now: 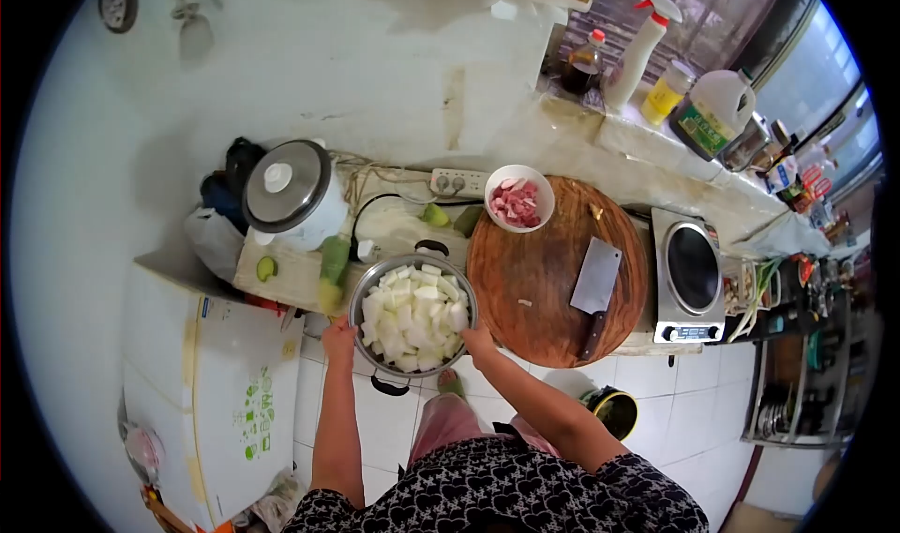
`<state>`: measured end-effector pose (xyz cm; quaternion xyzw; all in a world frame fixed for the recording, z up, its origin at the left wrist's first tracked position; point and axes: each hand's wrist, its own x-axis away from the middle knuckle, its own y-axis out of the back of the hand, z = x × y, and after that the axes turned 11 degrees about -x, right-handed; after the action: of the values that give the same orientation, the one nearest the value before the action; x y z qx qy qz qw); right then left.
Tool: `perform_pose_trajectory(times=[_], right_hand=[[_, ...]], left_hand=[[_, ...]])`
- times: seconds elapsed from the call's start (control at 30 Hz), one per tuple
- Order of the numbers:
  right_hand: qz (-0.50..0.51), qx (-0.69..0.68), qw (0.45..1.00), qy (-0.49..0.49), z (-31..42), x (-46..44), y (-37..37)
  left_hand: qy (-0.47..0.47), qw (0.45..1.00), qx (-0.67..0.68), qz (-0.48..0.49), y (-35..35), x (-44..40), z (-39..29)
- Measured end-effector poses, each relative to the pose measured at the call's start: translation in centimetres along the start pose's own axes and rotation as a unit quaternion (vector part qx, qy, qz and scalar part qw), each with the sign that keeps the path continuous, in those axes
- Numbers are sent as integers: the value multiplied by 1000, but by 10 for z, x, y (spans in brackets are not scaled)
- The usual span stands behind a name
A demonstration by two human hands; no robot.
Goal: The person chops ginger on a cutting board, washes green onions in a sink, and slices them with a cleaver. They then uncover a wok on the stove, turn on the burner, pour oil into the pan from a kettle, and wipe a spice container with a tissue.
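Note:
A two-handled metal pot (353,319) is heaped with pale, white-green vegetable chunks (412,317). My left hand (338,338) grips its left rim, and my right hand (479,340) has hold of the right rim. The pot's black handles point away from and toward my body, clear of both hands. Just right of the pot lies a round wooden chopping board (525,289). On that board rest a cleaver (596,276) and, at the back edge, a white bowl (500,216) of sliced pink meat (516,202). My fingertips are partly hidden by the rim.
A lidded rice cooker (289,186) stands back left, near a green gourd-like piece (333,270) and a power strip (459,183). An induction cooker (689,275) sits right of the board. Bottles line the ledge behind. A white chest (244,392) is at left, a bin (611,413) on the floor.

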<state>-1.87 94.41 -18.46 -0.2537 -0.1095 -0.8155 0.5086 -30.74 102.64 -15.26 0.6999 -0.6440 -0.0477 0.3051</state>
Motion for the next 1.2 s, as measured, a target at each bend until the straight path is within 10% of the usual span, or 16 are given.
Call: perform_pose_trajectory(times=[0.3, 0.37, 0.47, 0.63, 0.7, 1.2], right_hand=[[97, -82, 978, -164, 55, 24, 5], [127, -21, 973, -189, 50, 36, 23], [155, -92, 970, -161, 78, 70, 59], [246, -446, 849, -138, 116, 113, 132], [90, -259, 960, -50, 115, 127, 155], [-37, -259, 964, -55, 46, 220, 372]], left_hand=[[13, 989, 145, 24, -25, -25, -27], [-58, 959, -213, -176, -30, -8, -49], [-174, 894, -324, -255, -49, 29, -96], [-241, 961, -131, -21, -116, 83, -142], [-302, 947, -98, 51, -151, 104, -153], [-331, 897, -251, 154, -321, 269, -183]])
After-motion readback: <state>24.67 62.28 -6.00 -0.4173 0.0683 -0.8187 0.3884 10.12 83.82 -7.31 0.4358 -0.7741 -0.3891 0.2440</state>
